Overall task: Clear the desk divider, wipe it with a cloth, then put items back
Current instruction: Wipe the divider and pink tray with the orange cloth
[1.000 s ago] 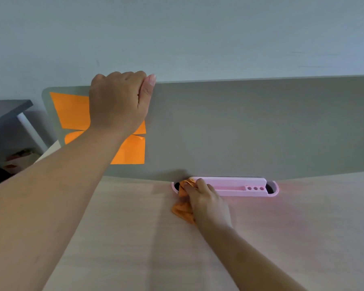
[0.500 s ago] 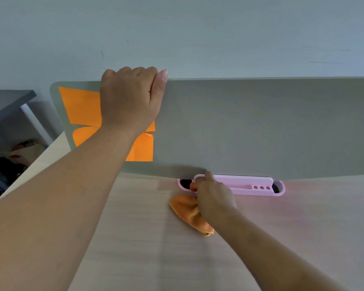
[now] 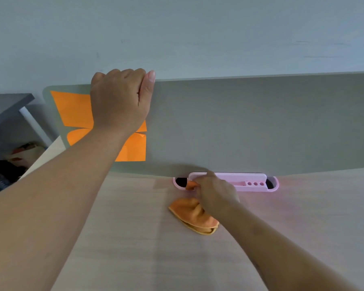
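Head view, near to far. The pale wood desk (image 3: 135,248) filled the foreground, with both forearms reaching across it.

On the desk lay the loose tail of an orange cloth (image 3: 194,217), soft, folded and bunched. Its front corner was drawn up into the right hand (image 3: 216,194), whose curled fingers pinched it. That hand pressed the corner into the left end of a shallow pink organiser (image 3: 252,183), probably to wipe inside the recess.

The organiser sat at the foot of the divider (image 3: 250,122) and touched it. It had a dark opening at each end and three small round holes near its right end.

The divider was a wide, matt grey-green panel standing upright along the far edge of the desk, with a rounded upper left corner.

The left hand (image 3: 120,101) was clenched over the divider's top edge, fingers hooked behind and thumb in front, most likely to steady the panel during the wiping below.

Orange paper notes (image 3: 72,110) were stuck to the panel's left part and partly hidden by that hand. Clearing therefore appeared unfinished.

Beyond stood a plain pale wall (image 3: 198,28), and at far left a grey shelf (image 3: 6,103).
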`<state>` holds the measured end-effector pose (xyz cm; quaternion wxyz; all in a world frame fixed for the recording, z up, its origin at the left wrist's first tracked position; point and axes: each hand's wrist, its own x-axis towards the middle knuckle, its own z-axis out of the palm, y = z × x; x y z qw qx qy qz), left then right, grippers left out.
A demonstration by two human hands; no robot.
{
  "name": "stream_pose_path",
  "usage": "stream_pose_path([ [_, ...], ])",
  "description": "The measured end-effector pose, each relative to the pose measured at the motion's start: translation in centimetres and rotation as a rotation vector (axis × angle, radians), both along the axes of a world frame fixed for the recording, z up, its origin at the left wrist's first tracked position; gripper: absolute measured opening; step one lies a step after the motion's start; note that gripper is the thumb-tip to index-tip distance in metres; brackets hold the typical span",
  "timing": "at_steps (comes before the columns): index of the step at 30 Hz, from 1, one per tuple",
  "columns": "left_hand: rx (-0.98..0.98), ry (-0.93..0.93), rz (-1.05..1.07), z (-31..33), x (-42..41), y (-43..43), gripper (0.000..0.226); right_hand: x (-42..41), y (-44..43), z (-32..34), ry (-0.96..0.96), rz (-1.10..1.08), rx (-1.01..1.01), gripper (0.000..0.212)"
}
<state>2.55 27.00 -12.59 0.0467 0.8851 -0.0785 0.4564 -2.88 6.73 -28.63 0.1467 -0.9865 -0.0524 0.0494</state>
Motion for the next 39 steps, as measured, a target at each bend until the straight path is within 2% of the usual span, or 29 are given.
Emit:
stream_pose_path([
  [5, 0.003, -0.016, -0.017, 0.0, 0.1, 0.3, 0.047, -1.2, -8.7, 0.4, 0.059, -0.165, -0.095, 0.030],
  [7, -0.002, -0.022, -0.004, -0.1, 0.1, 0.1, 0.048, -1.7, -10.3, -0.2, 0.020, -0.208, -0.104, 0.030],
  [12, -0.005, -0.026, 0.012, -0.1, 0.1, 0.0, 0.050, -1.5, 0.5, -2.0, -0.033, -0.057, 0.175, 0.033],
  [15, 0.000, -0.013, -0.024, 0.0, 0.0, 0.1, 0.051, -2.3, 2.3, -3.4, -0.179, -0.055, 0.099, 0.049],
  [18, 0.000, -0.020, -0.009, -0.1, 0.0, 0.1, 0.051, -3.0, 0.0, -4.2, -0.289, 0.108, 0.060, 0.053],
  [19, -0.005, -0.027, 0.000, -0.1, 0.1, 0.1, 0.050, -3.0, -0.1, -4.2, -0.297, 0.142, 0.095, 0.049],
  [22, 0.005, -0.050, 0.008, -0.4, 0.4, 0.2, 0.051, -1.4, 1.4, -3.4, -0.315, 0.225, 0.135, 0.020],
  [23, 0.011, -0.052, 0.005, -0.3, 0.4, 0.3, 0.051, -1.1, 1.9, -3.1, -0.298, 0.221, 0.140, 0.019],
  [26, 0.010, -0.049, -0.018, -0.2, 0.4, 0.4, 0.051, -2.9, -1.7, -3.0, -0.196, 0.047, 0.179, 0.047],
  [28, 0.007, -0.055, -0.011, -0.3, 0.5, 0.5, 0.051, -3.4, -6.8, -3.3, -0.253, -0.083, 0.119, 0.055],
  [31, 0.015, -0.069, 0.014, -0.4, 0.5, 0.2, 0.051, -3.0, -12.5, -3.4, -0.308, -0.153, 0.031, 0.041],
  [33, 0.015, -0.066, 0.008, -0.2, 0.3, 0.1, 0.051, -3.2, -12.5, -3.4, -0.349, -0.202, 0.112, 0.026],
  [35, 0.008, -0.052, -0.014, -0.2, 0.2, 0.4, 0.051, -3.7, -11.8, -4.3, -0.483, -0.251, 0.148, 0.033],
  [36, 0.005, -0.048, -0.018, -0.2, 0.2, 0.4, 0.051, -3.8, -11.7, -4.7, -0.495, -0.268, 0.145, 0.033],
  [38, 0.010, -0.052, -0.009, -0.2, 0.2, 0.3, 0.050, -3.6, -11.4, -4.8, -0.454, -0.351, 0.184, 0.020],
  [39, 0.010, -0.052, 0.000, -0.2, 0.2, 0.1, 0.049, -3.6, -11.1, -4.7, -0.422, -0.338, 0.138, 0.020],
])
